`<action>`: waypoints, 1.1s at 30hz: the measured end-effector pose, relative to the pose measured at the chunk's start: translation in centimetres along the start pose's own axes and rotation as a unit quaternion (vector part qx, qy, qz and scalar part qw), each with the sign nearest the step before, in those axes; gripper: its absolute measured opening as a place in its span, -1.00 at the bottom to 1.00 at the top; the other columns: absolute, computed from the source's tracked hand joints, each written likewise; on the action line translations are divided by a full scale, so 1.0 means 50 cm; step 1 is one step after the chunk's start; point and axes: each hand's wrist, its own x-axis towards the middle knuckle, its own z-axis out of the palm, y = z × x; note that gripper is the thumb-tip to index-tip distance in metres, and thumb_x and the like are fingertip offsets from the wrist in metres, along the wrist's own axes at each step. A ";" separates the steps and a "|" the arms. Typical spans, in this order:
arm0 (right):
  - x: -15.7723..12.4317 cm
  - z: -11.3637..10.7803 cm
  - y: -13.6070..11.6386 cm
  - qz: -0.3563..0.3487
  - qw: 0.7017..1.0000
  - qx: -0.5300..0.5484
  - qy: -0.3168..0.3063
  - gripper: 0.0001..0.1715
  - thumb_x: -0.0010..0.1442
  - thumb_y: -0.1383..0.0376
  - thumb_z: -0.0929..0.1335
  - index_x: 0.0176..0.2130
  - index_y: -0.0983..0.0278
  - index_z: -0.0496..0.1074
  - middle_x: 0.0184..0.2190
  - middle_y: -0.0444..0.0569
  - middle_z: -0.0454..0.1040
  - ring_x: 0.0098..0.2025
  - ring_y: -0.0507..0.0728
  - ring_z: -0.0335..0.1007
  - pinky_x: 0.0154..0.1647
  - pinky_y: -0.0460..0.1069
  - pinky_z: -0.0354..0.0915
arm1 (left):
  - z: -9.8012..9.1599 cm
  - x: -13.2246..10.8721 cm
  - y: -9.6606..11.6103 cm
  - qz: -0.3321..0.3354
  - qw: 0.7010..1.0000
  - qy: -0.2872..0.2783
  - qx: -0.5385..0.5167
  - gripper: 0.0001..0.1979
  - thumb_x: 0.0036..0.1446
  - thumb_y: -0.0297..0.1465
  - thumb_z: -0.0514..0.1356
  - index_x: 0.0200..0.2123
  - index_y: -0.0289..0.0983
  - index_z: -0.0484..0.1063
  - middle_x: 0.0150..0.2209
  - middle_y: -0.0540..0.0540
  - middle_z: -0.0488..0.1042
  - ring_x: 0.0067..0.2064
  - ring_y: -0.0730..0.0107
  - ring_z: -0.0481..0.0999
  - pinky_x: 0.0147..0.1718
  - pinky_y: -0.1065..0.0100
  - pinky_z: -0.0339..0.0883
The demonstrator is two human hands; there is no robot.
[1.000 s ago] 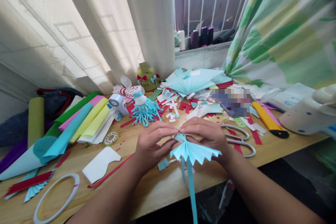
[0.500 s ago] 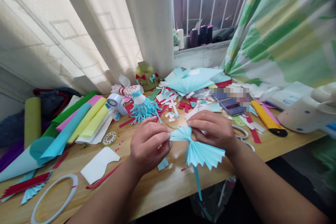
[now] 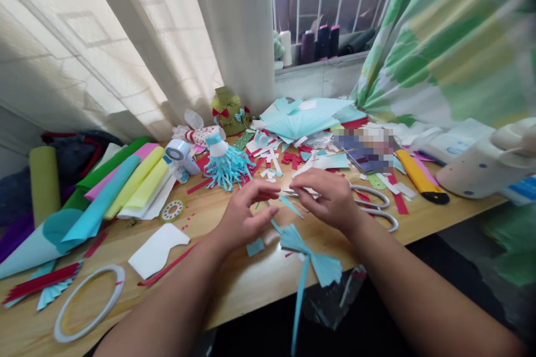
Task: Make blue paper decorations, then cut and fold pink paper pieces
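Observation:
My left hand [image 3: 251, 213] is raised over the table, thumb and fingers apart, with nothing between them. Facing it, my right hand [image 3: 329, 195] has bent fingers and a thumb held away from them; no held thing shows. Just below both hands is a pleated light-blue paper bow [image 3: 295, 239] at the table's front edge, its long narrow tail hanging down. A pointed blue paper scrap [image 3: 292, 206] lies between the hands. Scissors [image 3: 379, 201] lie beneath my right hand, which covers their middle; the grey handles stick out to the right.
A blue fringed paper piece [image 3: 228, 164] stands behind my left hand. Paper rolls [image 3: 134, 184], a tape roll [image 3: 172, 211] and a white ring roll [image 3: 90, 304] are at left. Paper scraps, a phone [image 3: 364, 153], a yellow cutter [image 3: 421, 175] and a white machine [image 3: 481, 164] lie right.
Both hands have let go of the blue bow, which has dropped lower toward the table's front edge. My left fingers have spread, and the scissors show more.

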 end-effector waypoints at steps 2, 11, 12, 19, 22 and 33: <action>-0.005 0.006 0.008 0.024 1.000 -0.010 -0.010 -0.86 0.13 0.44 0.29 -0.32 0.28 0.43 -0.42 0.01 0.53 -0.35 0.10 0.45 -0.29 0.01 0.38 | 0.004 0.002 0.008 -0.037 0.997 -0.062 0.025 -0.74 0.05 -0.34 0.24 -0.16 -0.25 0.39 -0.21 -0.16 0.47 -0.18 0.25 0.48 -0.18 0.21 0.38; -0.002 -0.067 -0.013 0.154 0.962 -0.033 -0.222 -0.92 0.11 0.39 0.33 -0.40 0.28 0.44 -0.51 -0.12 0.47 -0.48 0.02 0.33 -0.43 -0.09 0.22 | 0.047 -0.012 0.015 0.050 0.938 -0.269 0.214 -0.85 -0.01 -0.50 0.20 -0.30 -0.23 0.42 -0.14 -0.14 0.43 -0.12 0.25 0.38 -0.15 0.23 0.28; -0.006 -0.077 -0.019 0.161 0.952 -0.025 -0.259 -0.92 0.11 0.37 0.33 -0.41 0.28 0.45 -0.52 -0.13 0.46 -0.49 0.02 0.33 -0.44 -0.10 0.21 | 0.051 -0.014 0.010 0.052 0.935 -0.268 0.225 -0.87 -0.02 -0.52 0.20 -0.34 -0.24 0.42 -0.15 -0.14 0.44 -0.13 0.26 0.38 -0.15 0.24 0.28; -0.088 -0.116 -0.063 0.228 0.900 0.033 -0.371 -0.90 0.14 0.34 0.34 -0.28 0.24 0.46 -0.34 -0.04 0.51 -0.28 0.11 0.41 -0.27 -0.03 0.32 | 0.056 -0.010 -0.001 0.078 0.938 -0.230 0.249 -0.87 -0.03 -0.58 0.11 -0.44 -0.26 0.40 -0.24 -0.14 0.49 -0.18 0.27 0.44 -0.20 0.27 0.29; -0.114 -0.112 -0.083 0.316 0.891 0.101 -0.309 -0.78 0.17 0.27 0.33 -0.16 0.25 0.44 -0.27 -0.01 0.53 -0.28 0.10 0.46 -0.28 -0.03 0.38 | 0.044 -0.008 0.009 0.077 0.953 -0.176 0.233 -0.87 -0.04 -0.60 0.10 -0.47 -0.26 0.36 -0.21 -0.15 0.47 -0.17 0.28 0.44 -0.20 0.27 0.30; -0.026 -0.073 -0.099 0.488 0.779 0.393 -0.022 -0.89 -0.06 0.29 0.46 -0.43 0.29 0.53 -0.58 -0.13 0.45 -0.57 -0.03 0.31 -0.59 -0.13 0.29 | 0.000 -0.007 0.052 -0.027 0.963 0.183 -0.194 -0.62 -0.05 -0.37 0.29 -0.12 -0.20 0.31 -0.02 -0.18 0.37 -0.07 0.19 0.46 -0.08 0.14 0.35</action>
